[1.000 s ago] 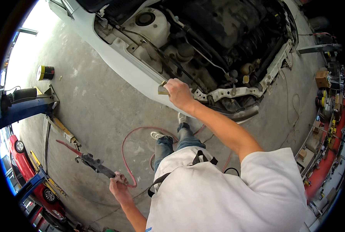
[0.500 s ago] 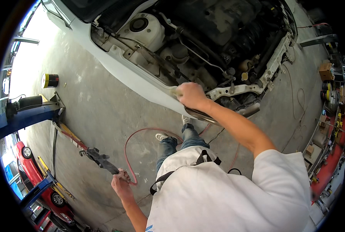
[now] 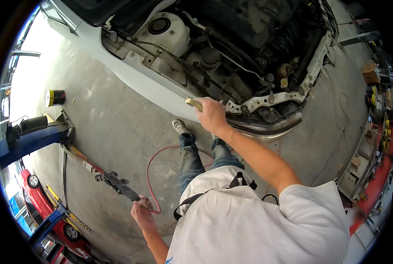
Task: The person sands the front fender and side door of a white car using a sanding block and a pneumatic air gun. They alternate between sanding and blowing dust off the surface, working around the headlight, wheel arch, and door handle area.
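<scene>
Standing at the far left, a red car shows beyond a blue lift arm. A black-and-yellow bucket sits upright on the concrete floor. Next, the left hand is closed around the lower end of a dark tool, which points up and to the left; its exact type cannot be determined. A red hose curves from beside that hand toward the person's legs.

At centre, the right hand grips a small yellowish block, one end projecting left of the fingers. The block is located over the front edge of the white fender; whether the two touch cannot be told. Just beyond lies the exposed engine bay. At the far right, a cardboard box and cluttered shelving with a red surface line the floor.
</scene>
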`<state>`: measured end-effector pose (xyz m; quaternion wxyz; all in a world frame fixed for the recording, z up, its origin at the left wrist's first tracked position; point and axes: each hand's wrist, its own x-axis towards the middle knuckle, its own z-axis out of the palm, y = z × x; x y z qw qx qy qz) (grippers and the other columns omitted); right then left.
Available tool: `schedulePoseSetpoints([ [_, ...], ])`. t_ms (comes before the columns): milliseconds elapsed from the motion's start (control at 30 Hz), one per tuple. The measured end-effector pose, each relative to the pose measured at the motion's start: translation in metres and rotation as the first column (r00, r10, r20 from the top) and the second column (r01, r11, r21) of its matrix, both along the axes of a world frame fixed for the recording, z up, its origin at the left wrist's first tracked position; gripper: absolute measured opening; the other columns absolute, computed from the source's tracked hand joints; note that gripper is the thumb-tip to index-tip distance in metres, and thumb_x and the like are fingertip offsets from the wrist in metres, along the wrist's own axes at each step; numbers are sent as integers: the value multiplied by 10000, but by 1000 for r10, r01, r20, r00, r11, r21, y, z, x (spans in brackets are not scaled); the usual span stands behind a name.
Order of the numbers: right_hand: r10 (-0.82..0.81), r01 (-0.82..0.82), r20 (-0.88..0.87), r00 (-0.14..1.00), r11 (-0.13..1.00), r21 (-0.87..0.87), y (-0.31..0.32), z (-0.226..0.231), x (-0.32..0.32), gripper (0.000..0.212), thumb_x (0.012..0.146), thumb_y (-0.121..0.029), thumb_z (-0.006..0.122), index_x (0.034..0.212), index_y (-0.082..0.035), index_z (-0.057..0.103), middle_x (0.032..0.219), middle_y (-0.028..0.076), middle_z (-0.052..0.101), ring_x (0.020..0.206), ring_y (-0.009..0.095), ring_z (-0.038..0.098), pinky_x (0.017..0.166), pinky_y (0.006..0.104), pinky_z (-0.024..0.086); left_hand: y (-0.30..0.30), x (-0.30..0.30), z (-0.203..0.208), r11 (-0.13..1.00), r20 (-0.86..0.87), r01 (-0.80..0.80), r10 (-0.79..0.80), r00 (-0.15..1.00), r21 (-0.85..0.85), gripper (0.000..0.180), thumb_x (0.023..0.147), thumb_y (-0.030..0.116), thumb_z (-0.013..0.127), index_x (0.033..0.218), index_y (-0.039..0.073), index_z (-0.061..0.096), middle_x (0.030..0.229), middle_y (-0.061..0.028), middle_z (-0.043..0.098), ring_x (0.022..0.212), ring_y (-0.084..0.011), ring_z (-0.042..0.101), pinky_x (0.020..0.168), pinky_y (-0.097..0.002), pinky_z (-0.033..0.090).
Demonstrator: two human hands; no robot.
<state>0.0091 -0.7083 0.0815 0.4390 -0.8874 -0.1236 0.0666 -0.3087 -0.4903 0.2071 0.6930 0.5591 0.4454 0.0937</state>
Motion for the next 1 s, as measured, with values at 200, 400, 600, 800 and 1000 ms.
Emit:
schedulePoseSetpoints([
  [200,-136,137,-116,984,991,-3,23,-6,12,216,851,-142,612,1029,-25,652,872,190,666,865,385,628,745,424,495,58,39,-14,998,29,62,-61,998,-27,356,941,397,544,858,52,573,1034,-73,547,815,-168,514,643,-290,382],
  [400,-3,-8,-114,993,995,-95,3,-12,11,243,781,-68,604,1017,-20,640,896,194,660,877,379,623,765,446,492,126,72,-25,989,-17,133,-134,991,-68,343,936,391,545,852,59,573,1032,-77,557,821,-170,515,648,-296,382],
  [600,-60,57,-21,998,992,-115,33,-1,21,281,757,-36,603,1034,-17,640,942,195,655,908,370,622,790,428,494,156,112,-31,981,53,153,-148,988,-119,380,946,350,550,887,-17,630,1072,-136,589,754,-156,549,623,-274,415],
  [800,1,2,18,1000,985,-171,4,0,-6,391,686,18,627,1077,0,615,1044,170,632,989,363,583,847,426,474,172,113,-43,978,-31,200,-202,979,-62,398,952,332,542,853,-39,647,962,-152,617,748,-175,565,650,-289,447],
  [1000,-55,59,67,996,997,-51,88,7,13,499,691,31,654,1182,34,569,1131,158,530,1056,357,487,907,426,410,165,103,-48,987,1,104,-104,995,-121,392,953,313,548,851,-50,654,927,-151,625,755,-184,575,637,-294,447],
])
